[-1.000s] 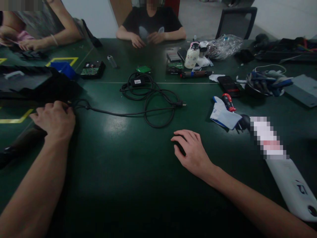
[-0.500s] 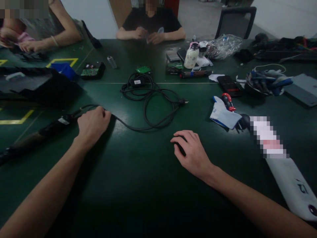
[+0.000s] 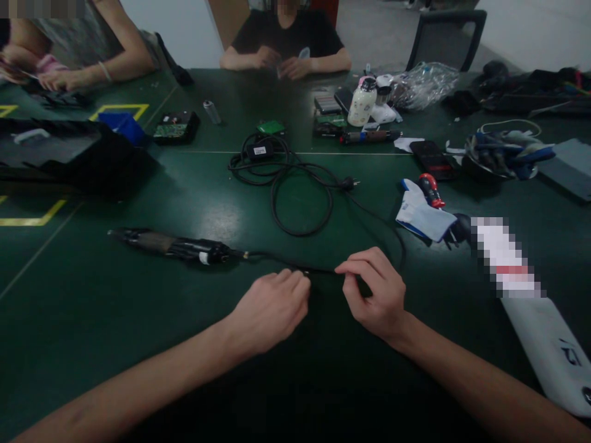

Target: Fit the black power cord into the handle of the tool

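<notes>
A black electric screwdriver with a brown grip lies on the green table, its tip pointing left. Its black cable runs right to my hands, then loops back beyond my right hand. My left hand is closed with curled fingers at the cable; the fingertips are partly hidden. Beside it, my right hand pinches the cable between thumb and fingers. Farther back lie more cable coils, a black power adapter with a white label, and a plug.
To the right lie a white-and-blue glove, a red-and-black screwdriver handle and a long white object. A bowl of gloves stands behind. At left is a black bin. Two people sit across the table.
My left hand has moved right along the table, and the electric screwdriver has swung round and shifted right. My right hand has moved slightly right and now pinches the cable.
</notes>
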The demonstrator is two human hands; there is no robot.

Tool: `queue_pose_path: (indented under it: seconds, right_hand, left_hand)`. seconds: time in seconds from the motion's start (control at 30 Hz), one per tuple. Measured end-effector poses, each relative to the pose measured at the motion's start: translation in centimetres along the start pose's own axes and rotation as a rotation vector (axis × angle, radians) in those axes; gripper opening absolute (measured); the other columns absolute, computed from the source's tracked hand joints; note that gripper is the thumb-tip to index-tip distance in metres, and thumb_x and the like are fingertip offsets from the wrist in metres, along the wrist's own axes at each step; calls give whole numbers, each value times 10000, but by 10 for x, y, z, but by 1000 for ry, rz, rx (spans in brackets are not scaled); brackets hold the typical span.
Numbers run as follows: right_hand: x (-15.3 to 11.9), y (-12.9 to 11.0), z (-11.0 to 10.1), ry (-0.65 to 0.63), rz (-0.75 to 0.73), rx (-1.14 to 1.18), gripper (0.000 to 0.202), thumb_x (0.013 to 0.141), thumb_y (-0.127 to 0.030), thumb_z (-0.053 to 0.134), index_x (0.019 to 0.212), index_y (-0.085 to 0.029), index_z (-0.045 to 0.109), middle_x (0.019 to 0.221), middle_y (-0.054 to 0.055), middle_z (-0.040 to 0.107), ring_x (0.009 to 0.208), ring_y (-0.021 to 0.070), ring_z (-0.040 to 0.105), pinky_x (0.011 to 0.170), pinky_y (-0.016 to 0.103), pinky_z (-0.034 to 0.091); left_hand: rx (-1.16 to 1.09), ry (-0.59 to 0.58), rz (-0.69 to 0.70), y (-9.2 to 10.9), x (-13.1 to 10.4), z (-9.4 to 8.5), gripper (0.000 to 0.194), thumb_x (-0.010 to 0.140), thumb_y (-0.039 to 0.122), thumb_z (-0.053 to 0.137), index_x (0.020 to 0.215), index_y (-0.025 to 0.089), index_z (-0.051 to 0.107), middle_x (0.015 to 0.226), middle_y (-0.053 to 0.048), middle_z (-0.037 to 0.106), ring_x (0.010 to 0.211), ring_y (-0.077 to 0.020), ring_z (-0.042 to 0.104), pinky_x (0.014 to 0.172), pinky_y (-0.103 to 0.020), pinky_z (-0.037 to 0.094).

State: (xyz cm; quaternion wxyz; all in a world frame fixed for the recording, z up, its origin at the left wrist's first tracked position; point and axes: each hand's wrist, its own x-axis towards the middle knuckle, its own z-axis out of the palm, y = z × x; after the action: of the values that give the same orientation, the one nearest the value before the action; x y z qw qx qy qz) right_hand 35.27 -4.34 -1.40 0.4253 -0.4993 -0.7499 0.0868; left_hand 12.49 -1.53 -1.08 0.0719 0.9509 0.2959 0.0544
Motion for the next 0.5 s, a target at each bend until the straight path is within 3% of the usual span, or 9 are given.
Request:
queue_pose_path:
  seconds: [0.1, 0.17, 0.33, 0.5]
  right_hand:
    - [-2, -2, -2, 125, -20, 76, 184, 847, -83, 554, 854, -231, 663, 821, 47, 643, 733, 204, 609, 656, 387, 498]
    - [-4, -3, -3, 155, -16, 97, 190, 838, -80, 550, 823, -231, 663, 792, 45, 635, 694, 195, 598, 622, 375, 487]
    - [-2, -5, -4, 158, -23, 109, 192, 828, -71, 543, 795, -211, 670, 789, 44, 634, 692, 183, 599, 619, 355, 483]
    - [-3, -4, -5, 152, -78, 88, 192, 816, -45, 548, 810, -190, 673, 789, 39, 638, 691, 169, 592, 620, 331, 469]
  left_hand:
    - [-159, -63, 432, 19, -1, 1, 100, 973, 253, 520, 1039, 203, 575, 997, -49, 643, 869, -191, 580, 713, -354, 482]
    - [-182, -55, 614, 27, -1, 4, 143, 988, 246, 518, 1105, 204, 588, 1058, -53, 644, 907, -185, 571, 715, -353, 480]
    - [-138, 29, 617, 36, -4, 12, 170, 1018, 219, 479, 1121, 179, 607, 946, -50, 621, 812, -165, 537, 646, -332, 437]
    - [-46, 79, 631, 20, -8, 7, 178, 983, 241, 491, 1072, 146, 613, 857, -51, 579, 728, -171, 491, 601, -348, 381]
